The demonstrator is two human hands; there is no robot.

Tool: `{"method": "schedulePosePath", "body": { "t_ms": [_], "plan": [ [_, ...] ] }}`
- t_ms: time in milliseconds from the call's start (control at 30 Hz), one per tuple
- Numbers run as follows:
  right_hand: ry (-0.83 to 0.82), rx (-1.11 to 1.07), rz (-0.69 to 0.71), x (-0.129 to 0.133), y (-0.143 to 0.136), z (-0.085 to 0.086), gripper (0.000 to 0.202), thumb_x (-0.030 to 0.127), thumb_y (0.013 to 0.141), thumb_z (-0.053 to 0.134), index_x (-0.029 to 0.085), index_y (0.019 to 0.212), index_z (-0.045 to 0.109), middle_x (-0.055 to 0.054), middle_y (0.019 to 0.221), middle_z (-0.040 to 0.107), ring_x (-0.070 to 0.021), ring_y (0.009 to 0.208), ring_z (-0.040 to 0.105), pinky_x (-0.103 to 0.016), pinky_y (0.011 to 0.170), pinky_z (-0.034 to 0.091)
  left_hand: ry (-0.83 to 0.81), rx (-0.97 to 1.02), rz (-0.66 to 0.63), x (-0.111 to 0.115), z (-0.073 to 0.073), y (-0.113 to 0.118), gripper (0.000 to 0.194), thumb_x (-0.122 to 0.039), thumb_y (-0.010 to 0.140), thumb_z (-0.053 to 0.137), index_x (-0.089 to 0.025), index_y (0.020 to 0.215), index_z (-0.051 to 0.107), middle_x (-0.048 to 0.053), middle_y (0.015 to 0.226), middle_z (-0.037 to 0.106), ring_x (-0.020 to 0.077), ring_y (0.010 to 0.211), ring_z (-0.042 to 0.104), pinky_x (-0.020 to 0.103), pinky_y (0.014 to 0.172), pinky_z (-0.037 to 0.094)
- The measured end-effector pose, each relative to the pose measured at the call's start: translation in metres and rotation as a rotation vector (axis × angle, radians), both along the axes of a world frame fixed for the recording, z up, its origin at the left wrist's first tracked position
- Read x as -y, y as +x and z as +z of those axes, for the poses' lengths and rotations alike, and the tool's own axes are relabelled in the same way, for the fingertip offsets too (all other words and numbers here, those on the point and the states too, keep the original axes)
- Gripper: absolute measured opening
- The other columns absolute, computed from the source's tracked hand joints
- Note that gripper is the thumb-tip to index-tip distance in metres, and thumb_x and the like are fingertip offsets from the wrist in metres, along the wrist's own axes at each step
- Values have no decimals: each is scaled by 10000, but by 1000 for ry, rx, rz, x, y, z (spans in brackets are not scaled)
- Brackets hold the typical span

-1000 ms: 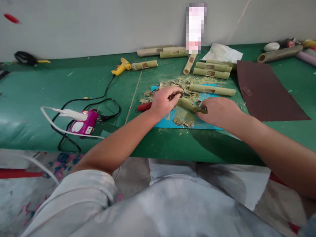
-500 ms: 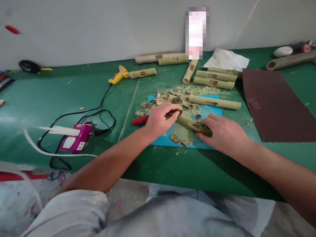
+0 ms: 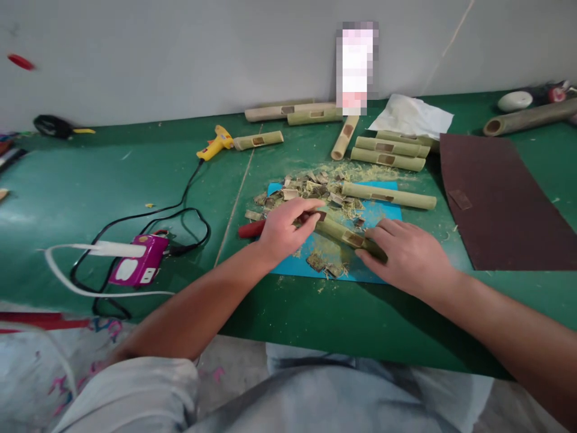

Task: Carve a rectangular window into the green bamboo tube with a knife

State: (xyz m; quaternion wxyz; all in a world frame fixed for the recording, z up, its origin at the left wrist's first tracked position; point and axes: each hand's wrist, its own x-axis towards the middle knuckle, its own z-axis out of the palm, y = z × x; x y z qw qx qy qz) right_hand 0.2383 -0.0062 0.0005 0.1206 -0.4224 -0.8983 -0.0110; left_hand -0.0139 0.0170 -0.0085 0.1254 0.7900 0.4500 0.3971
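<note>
My right hand point(image 3: 406, 249) is wrapped round the right end of a green bamboo tube point(image 3: 336, 230) with a rectangular notch cut in its upper side. At the tube's left end, my left hand point(image 3: 291, 228) pinches a small dark brown piece of sandpaper point(image 3: 321, 216) against or close to the rim; its fingers partly hide that end. Under both lies a blue sheet point(image 3: 297, 263), strewn with bamboo chips point(image 3: 317, 261) and shavings. A red handle point(image 3: 251, 230) sticks out beside my left wrist. Another notched bamboo tube point(image 3: 406, 197) rests just behind.
Several notched bamboo tubes point(image 3: 387, 159) lie farther back, near a white tissue point(image 3: 410, 115). A large brown sandpaper sheet point(image 3: 505, 210) is at right. On the left are a yellow glue gun point(image 3: 216, 143), a purple power socket point(image 3: 139, 258) and looping cables. A blurred-out phone-like rectangle point(image 3: 356, 66) leans on the wall.
My left hand with the sandpaper has shifted slightly left along the tube's end. The right hand keeps its hold. The whole view has tipped a little, so things sit lower.
</note>
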Motion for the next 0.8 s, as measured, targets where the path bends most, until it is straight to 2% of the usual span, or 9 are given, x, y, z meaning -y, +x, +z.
{"method": "schedulePosePath", "body": {
  "t_ms": [200, 433, 700, 800],
  "plan": [
    [16, -26, 20, -1, 1, -7, 223, 349, 899, 566, 147, 884, 659, -83, 836, 647, -209, 760, 589, -338, 658, 387, -34, 10, 12, 0, -1, -1, 146, -159, 879, 627, -180, 1004, 697, 20, 886, 730, 115, 759, 675, 216, 729, 543],
    [20, -59, 12, -2, 0, -6, 175, 334, 876, 587, 164, 867, 629, -69, 825, 638, -214, 786, 593, -329, 664, 389, 40, 16, -17, 2, 3, 2, 107, -121, 880, 615, -182, 932, 685, 11, 859, 722, 117, 791, 677, 224, 756, 537],
    [-48, -20, -34, -1, 0, -5, 251, 389, 907, 542, 168, 948, 655, -77, 849, 650, -197, 733, 570, -318, 640, 357, 0, 44, -21, 4, 4, 3, 43, -151, 881, 613, -183, 888, 641, 23, 855, 680, 125, 788, 642, 242, 725, 530],
    [-77, 14, -63, 1, -2, -4, 264, 402, 914, 533, 177, 902, 669, -73, 852, 635, -179, 680, 541, -312, 607, 334, -22, 50, -19, 4, 5, 3, 49, -140, 870, 607, -186, 855, 618, 13, 822, 649, 122, 759, 616, 247, 710, 525]
  ]
}}
